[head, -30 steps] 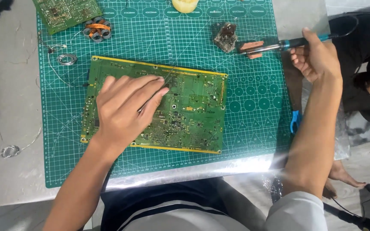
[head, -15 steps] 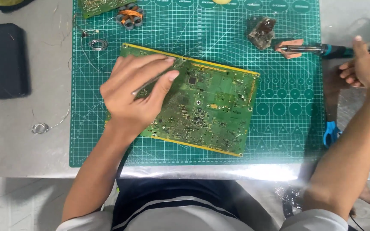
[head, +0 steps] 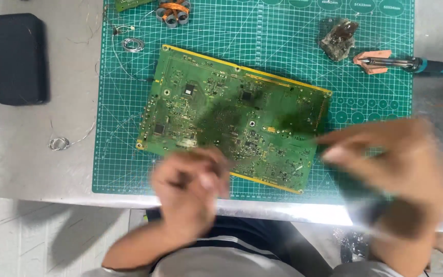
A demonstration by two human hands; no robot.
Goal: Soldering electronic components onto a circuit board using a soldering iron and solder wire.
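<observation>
Circuit board (head: 232, 115), long axis left-right, slightly tilted

Single head-worn view, looking steeply down, close over green cutting mat (head: 129, 128)

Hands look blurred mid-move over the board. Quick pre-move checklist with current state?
1. Circuit board flat on green mat: ok.
2. Left hand off board: not ok, it overlaps the near edge.
3. Right hand empty: cannot tell, too blurred.
4. Soldering iron parked, tip on its pad, clear of both hands: ok.
5. Loose wire coil clear of board: ok.
</observation>
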